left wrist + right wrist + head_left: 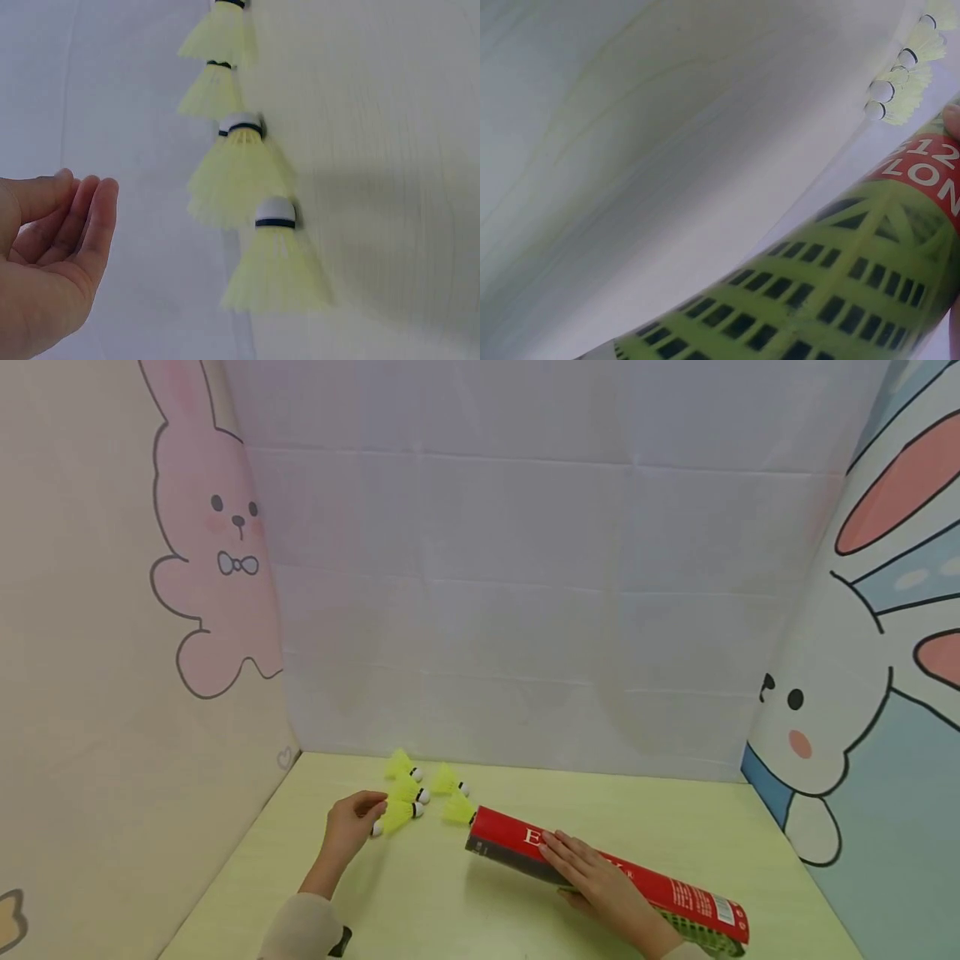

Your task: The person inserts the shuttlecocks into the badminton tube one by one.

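My right hand grips a shuttlecock tube, its fingers laid across the red label and the thumb low on the near side. The tube is tilted over the table, its far left end close to a yellow shuttlecock. In the right wrist view the green patterned side of the tube fills the lower right. My left hand is beside a group of yellow shuttlecocks with white corks and black bands. The left wrist view has its fingers loosely bent, holding nothing, apart from the nearest shuttlecock.
Several shuttlecocks lie close together toward the back left of the pale yellow table. A white sheet hangs behind the table. Side panels with a pink rabbit and a white rabbit stand left and right.
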A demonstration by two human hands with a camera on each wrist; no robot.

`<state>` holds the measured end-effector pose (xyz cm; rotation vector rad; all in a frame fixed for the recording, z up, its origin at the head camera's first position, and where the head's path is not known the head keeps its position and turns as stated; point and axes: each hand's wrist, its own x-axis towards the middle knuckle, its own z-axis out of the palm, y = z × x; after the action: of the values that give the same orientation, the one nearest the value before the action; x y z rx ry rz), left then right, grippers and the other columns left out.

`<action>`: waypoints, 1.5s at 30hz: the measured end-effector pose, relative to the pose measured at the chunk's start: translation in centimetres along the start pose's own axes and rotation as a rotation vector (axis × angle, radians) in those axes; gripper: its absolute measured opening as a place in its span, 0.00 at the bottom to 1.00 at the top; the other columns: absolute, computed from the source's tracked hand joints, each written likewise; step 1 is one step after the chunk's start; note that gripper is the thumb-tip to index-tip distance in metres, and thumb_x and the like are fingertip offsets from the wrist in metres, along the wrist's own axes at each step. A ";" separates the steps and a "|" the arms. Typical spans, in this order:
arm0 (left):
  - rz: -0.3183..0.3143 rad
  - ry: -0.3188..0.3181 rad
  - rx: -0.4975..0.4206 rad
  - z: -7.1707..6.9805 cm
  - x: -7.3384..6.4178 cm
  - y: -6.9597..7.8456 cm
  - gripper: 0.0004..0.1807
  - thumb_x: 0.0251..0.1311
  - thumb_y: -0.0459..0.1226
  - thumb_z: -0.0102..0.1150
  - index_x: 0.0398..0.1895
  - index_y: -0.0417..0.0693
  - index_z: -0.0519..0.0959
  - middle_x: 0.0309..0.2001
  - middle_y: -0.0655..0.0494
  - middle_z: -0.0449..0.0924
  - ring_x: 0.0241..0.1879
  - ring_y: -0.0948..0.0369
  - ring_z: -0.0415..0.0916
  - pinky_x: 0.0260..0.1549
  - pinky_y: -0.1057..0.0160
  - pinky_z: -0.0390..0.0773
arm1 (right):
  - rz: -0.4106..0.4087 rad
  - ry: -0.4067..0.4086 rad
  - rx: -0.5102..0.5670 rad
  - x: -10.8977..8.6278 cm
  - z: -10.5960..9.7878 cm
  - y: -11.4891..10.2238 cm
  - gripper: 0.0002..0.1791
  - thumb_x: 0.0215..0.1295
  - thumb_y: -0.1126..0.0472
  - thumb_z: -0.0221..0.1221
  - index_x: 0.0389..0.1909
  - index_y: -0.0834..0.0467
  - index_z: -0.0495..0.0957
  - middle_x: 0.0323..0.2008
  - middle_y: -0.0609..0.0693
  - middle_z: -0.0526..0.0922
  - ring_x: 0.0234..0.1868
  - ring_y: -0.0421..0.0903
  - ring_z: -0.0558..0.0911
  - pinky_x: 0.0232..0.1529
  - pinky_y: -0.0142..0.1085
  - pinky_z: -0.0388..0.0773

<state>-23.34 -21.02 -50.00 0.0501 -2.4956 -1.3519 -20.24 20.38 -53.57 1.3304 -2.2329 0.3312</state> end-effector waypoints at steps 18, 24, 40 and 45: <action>-0.230 0.143 0.189 -3.5 -0.9 -4.6 0.14 0.60 0.30 0.60 0.41 0.22 0.77 0.33 0.33 0.80 0.32 0.43 0.78 0.28 0.52 0.78 | -0.016 0.007 0.007 -0.2 -0.1 0.2 0.33 0.74 0.45 0.45 0.69 0.64 0.63 0.68 0.58 0.66 0.68 0.54 0.65 0.69 0.28 0.47; -0.265 0.106 0.226 -3.2 -1.1 -5.2 0.11 0.59 0.31 0.61 0.36 0.25 0.79 0.29 0.38 0.81 0.27 0.48 0.78 0.24 0.55 0.76 | 0.030 -0.049 0.015 -0.4 -0.3 -0.1 0.33 0.75 0.43 0.38 0.70 0.61 0.61 0.69 0.56 0.64 0.69 0.52 0.63 0.69 0.27 0.46; -0.265 0.072 0.233 -2.7 -1.6 -6.0 0.08 0.59 0.29 0.60 0.32 0.28 0.80 0.25 0.46 0.81 0.23 0.54 0.78 0.21 0.60 0.74 | -0.012 0.003 0.005 -0.4 -0.2 0.0 0.35 0.67 0.50 0.58 0.69 0.63 0.62 0.68 0.58 0.66 0.68 0.53 0.65 0.69 0.27 0.45; -0.238 0.088 0.246 -2.9 -1.6 -6.1 0.06 0.58 0.29 0.60 0.30 0.29 0.81 0.24 0.46 0.80 0.24 0.54 0.76 0.22 0.60 0.72 | 0.003 -0.017 0.001 -0.5 -0.2 -0.1 0.33 0.74 0.45 0.44 0.70 0.62 0.62 0.68 0.57 0.65 0.69 0.52 0.63 0.69 0.27 0.45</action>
<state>-21.71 -26.44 -53.92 0.4629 -2.6297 -1.0883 -19.92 20.85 -53.69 1.3353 -2.2491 0.3229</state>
